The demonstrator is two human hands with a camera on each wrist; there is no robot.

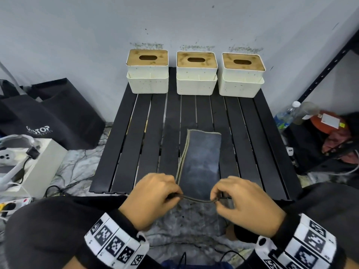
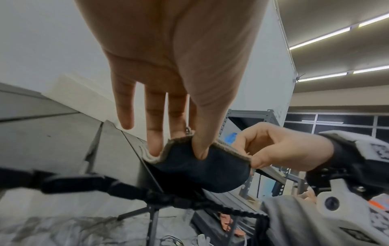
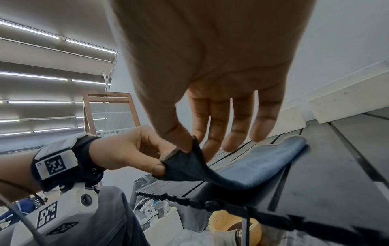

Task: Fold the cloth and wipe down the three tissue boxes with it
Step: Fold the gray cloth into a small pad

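I see my left hand (image 1: 153,199) and right hand (image 1: 246,204) each pinching a near corner of the dark blue cloth (image 1: 200,162) between thumb and forefinger, other fingers loosely extended. The cloth, folded into a long strip, stretches away from both hands across the black slatted table (image 1: 124,144). Well beyond the hands, three tissue boxes (image 1: 196,72) stand in a row.

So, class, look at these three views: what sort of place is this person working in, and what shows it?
Probably a storeroom or workshop corner, not a home. A metal rack stands beside the low black slatted table, strip lights line the ceiling, and bags and bottles clutter the floor.
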